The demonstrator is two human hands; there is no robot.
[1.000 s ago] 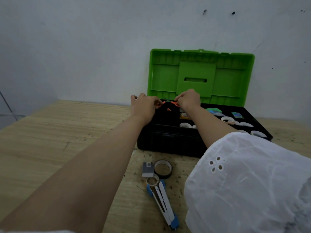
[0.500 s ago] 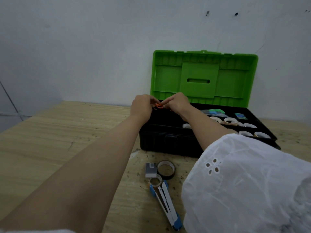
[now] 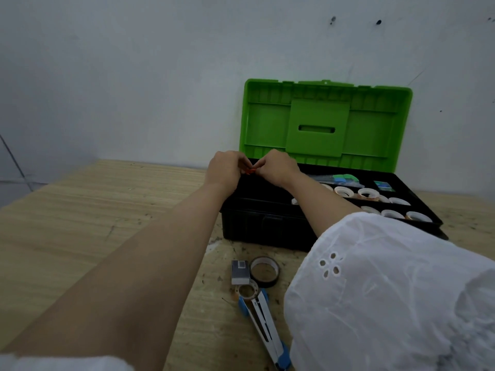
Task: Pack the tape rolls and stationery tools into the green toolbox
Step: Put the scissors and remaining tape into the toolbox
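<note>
Sleeve: white sleeve (image 3: 388, 290) fills lower right, nearest the camera.
Unpacked: blue-handled tool (image 3: 263, 325) lower centre, clear tape roll (image 3: 247, 290) touching its top end. Black tape roll (image 3: 264, 271) and grey box (image 3: 240, 271) side by side just above. All on table (image 3: 80, 223), just in front of the box.
Toolbox: toolbox (image 3: 267, 226) centre right, black base open, green lid (image 3: 321, 121) upright near wall (image 3: 134, 76).
Packed: packed rolls (image 3: 369, 194) in right-hand compartments. Green item (image 3: 345, 178) and blue card (image 3: 383, 185) behind them.
Hands: left hand (image 3: 226, 170) and right hand (image 3: 278, 167) together over back-left corner of the box. Fingers curled, both pinching small orange piece (image 3: 250, 171) between fingertips.
Change: a second ago same hands lower over left compartment, around a dark object with orange parts. Now raised and closer together, dark object out of sight. Cannot tell whether lying in the box or hidden behind the hands.
Meaning: likely still sorting out the orange-tipped item, so that placement not clearly done. Four table items left to pack.
</note>
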